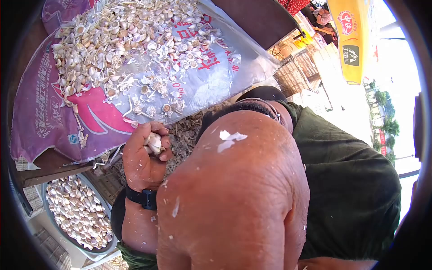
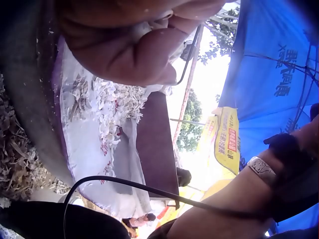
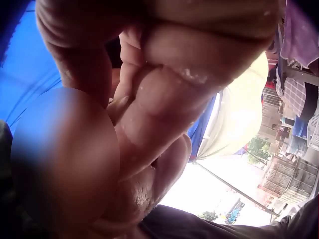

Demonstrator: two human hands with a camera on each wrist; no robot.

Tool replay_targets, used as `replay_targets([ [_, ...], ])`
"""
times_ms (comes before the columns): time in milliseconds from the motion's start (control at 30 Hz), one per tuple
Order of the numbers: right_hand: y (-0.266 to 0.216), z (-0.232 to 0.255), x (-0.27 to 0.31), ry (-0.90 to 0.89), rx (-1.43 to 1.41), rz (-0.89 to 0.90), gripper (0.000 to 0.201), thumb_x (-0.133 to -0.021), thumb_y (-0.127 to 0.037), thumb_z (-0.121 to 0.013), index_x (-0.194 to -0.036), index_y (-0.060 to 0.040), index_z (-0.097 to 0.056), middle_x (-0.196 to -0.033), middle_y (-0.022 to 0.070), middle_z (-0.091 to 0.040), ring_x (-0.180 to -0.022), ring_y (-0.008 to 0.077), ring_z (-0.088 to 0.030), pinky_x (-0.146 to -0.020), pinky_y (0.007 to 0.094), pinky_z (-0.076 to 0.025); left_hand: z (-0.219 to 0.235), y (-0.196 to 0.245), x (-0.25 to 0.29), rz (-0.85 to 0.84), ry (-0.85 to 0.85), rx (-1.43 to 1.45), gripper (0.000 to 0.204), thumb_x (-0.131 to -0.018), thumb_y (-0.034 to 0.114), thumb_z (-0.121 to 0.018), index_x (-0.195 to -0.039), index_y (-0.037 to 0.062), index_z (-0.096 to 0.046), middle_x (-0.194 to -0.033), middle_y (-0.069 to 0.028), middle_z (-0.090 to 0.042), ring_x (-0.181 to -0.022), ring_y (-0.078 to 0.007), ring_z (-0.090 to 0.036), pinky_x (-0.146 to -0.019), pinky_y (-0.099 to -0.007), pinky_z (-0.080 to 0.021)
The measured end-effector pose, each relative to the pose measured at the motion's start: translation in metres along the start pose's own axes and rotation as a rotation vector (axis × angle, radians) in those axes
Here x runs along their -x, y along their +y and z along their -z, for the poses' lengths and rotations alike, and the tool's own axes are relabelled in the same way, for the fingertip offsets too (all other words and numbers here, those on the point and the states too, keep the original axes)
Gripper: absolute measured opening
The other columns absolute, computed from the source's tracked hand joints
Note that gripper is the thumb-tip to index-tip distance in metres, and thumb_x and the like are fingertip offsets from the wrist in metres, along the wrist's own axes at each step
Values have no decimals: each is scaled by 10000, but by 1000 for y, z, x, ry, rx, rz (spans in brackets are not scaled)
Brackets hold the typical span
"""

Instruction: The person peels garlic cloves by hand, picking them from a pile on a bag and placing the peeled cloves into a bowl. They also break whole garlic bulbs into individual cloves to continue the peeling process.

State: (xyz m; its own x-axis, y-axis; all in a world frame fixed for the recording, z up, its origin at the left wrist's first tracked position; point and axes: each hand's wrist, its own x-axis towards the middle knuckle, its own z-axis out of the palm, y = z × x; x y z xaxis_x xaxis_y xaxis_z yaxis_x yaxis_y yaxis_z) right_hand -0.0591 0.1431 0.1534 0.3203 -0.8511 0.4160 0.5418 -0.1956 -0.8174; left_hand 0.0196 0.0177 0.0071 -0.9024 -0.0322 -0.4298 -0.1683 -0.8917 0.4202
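In the head view my left hand (image 1: pixel 141 155), with a black strap on its wrist, curls its fingers round pale garlic (image 1: pixel 155 143) beside the garlic-covered sheet (image 1: pixel 202 90). The left wrist view shows this hand (image 2: pixel 134 50) close up, with something whitish between the fingers. My right hand (image 1: pixel 234 180) appears very large in front of the head camera, with white skin flakes on it; its fingertips are hidden there. Folded fingers of the right hand (image 3: pixel 159 94) fill the right wrist view beside a blurred oval; whether they hold anything I cannot tell.
A basin of garlic cloves (image 1: pixel 78 211) stands low at the left. Dry husks (image 1: pixel 180 135) lie beside the sheet's edge. A purple bag (image 1: pixel 38 99) lies under the garlic. Dark green clothing (image 1: pixel 346 180), crates (image 1: pixel 292 74) and a yellow banner (image 1: pixel 348 40) are on the right.
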Motion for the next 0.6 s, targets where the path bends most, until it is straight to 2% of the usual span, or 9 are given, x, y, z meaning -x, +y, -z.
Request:
replay_targets([
  [333, 4, 16, 1, 64, 230, 270, 170, -803, -23, -727, -943, 7, -634, -922, 156, -652, -800, 304, -651, -633, 396, -521, -11, 3, 0, -34, 5, -10, 246, -928, 255, -534, -913, 15, -586, -818, -70, -582, -680, -147, -558, -495, -270, -424],
  [400, 6, 17, 8, 93, 246, 294, 168, -804, -28, -726, -941, 4, -634, -930, 158, -650, -810, 311, -649, -638, 405, -519, -15, -1, -1, -123, -3, -39, 240, -927, 255, -532, -963, 24, -584, -851, -72, -600, -694, -152, -571, -490, -264, -418],
  [467, 7, 31, 18, 442, -202, 0, 259, -787, 8, -705, -1010, 76, -592, -903, 205, -664, -639, 200, -665, -598, 309, -538, -16, -4, 1, -220, -4, -67, 245, -926, 256, -529, -1014, 34, -581, -884, -74, -619, -708, -157, -583, -485, -259, -412],
  [500, 5, 41, 22, 639, 9, -99, 215, -846, -27, -653, -1012, 84, -575, -794, 173, -670, -570, 212, -656, -567, 296, -539, -18, -7, 2, -271, -8, -79, 251, -925, 256, -528, -1039, 38, -580, -900, -74, -628, -715, -160, -589, -483, -256, -409],
  [533, 13, 54, 28, 697, -15, -113, 186, -886, -73, -622, -1000, 68, -580, -705, 134, -658, -577, 197, -657, -535, 291, -530, -13, -4, 2, -208, -72, -4, 258, -926, 250, -521, -1060, 36, -570, -900, -67, -626, -705, -153, -583, -482, -249, -407],
  [600, 22, 72, 42, 823, 32, -184, 207, -892, -130, -642, -992, 44, -593, -705, 117, -655, -557, 174, -640, -515, 281, -509, -7, 0, 1, -147, -134, 67, 266, -926, 244, -514, -1081, 33, -561, -899, -60, -623, -695, -147, -576, -481, -242, -405],
])
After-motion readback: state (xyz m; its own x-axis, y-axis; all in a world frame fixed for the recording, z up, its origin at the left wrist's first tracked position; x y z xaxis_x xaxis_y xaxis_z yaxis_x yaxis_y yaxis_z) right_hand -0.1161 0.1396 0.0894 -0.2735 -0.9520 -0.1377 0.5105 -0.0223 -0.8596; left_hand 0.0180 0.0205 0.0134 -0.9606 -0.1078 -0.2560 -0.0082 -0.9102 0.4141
